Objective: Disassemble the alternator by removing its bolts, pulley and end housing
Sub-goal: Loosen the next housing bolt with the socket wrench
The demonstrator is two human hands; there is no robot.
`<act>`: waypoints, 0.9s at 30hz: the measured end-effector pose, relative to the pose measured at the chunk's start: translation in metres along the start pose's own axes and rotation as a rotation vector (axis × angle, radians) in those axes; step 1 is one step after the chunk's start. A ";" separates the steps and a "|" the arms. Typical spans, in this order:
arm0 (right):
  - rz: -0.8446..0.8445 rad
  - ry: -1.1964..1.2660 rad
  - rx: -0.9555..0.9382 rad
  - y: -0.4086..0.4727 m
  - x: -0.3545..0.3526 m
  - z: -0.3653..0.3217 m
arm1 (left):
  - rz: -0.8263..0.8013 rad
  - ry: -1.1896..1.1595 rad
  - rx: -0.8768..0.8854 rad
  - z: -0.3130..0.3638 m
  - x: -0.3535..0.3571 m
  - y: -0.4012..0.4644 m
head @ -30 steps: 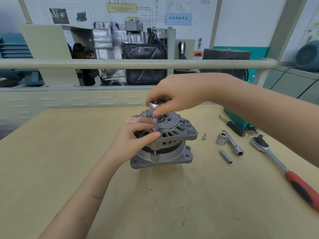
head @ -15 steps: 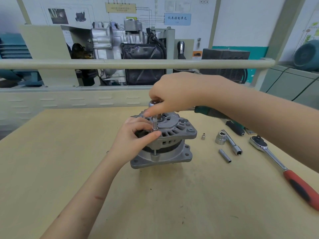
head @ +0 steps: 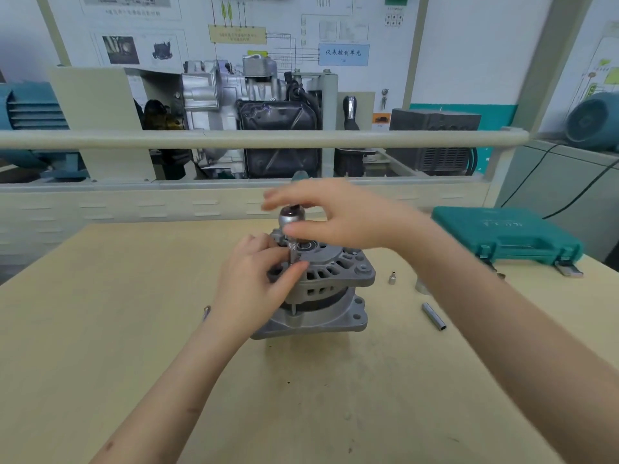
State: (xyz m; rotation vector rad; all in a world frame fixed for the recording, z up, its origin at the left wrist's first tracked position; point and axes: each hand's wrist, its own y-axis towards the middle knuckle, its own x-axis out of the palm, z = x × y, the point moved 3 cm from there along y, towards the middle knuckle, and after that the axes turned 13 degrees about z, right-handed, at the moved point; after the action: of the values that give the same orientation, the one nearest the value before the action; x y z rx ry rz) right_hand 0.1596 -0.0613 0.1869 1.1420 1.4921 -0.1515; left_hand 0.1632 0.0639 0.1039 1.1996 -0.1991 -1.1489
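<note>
A pale wooden table [head: 100, 346] fills the lower view, scuffed and lightly stained near its middle. Behind it runs a cream rail [head: 234, 139], and beyond the rail stands a cutaway engine [head: 248, 105] on a display frame, with wiring diagrams and posters on the white wall above. A teal motor [head: 30, 108] sits at far left and a second one at far right. The alternator [head: 321, 289] stands upright at the centre of the table, its finned housing on top and a wider flange at the base. The left hand [head: 254, 286] grips the housing's near left side, thumb and fingers wrapped against it. The right hand [head: 338, 216], blurred by motion, pinches a round silver driver knob [head: 289, 217] whose thin shaft drops onto a bolt at the housing's top edge; its other fingers spread loosely. To the right of the alternator lie a tiny socket [head: 392, 277] and a long socket [head: 433, 316], well apart from each other. A closed teal tool case [head: 502, 234] rests at the table's far right edge. Compared with half a second ago, the view has tipped upward, the right hand has opened out from its tight curl over the knob, and the red-handled ratchet seen earlier is now out of sight.
</note>
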 end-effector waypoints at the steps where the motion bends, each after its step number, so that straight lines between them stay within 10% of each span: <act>1: 0.145 0.155 0.075 -0.004 0.002 0.003 | -0.010 -0.009 -0.004 -0.002 0.001 0.000; 5: 0.704 1.047 0.579 -0.015 0.025 0.015 | -0.015 0.010 0.070 -0.004 0.001 0.001; 10: 0.562 1.730 0.796 -0.014 0.054 0.015 | 0.014 0.039 0.107 -0.006 0.001 0.001; 17: 0.312 1.864 0.628 -0.012 0.061 0.017 | 0.009 0.012 0.069 -0.018 0.000 0.001; 27: 0.777 1.789 0.579 -0.013 0.077 0.011 | 0.035 -0.117 -0.083 -0.027 -0.003 0.003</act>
State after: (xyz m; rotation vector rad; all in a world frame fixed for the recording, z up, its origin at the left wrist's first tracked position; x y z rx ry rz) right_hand 0.1709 -0.0330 0.1145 2.5105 2.2985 1.4086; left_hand 0.1814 0.0829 0.0962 1.0531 -0.2573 -1.1869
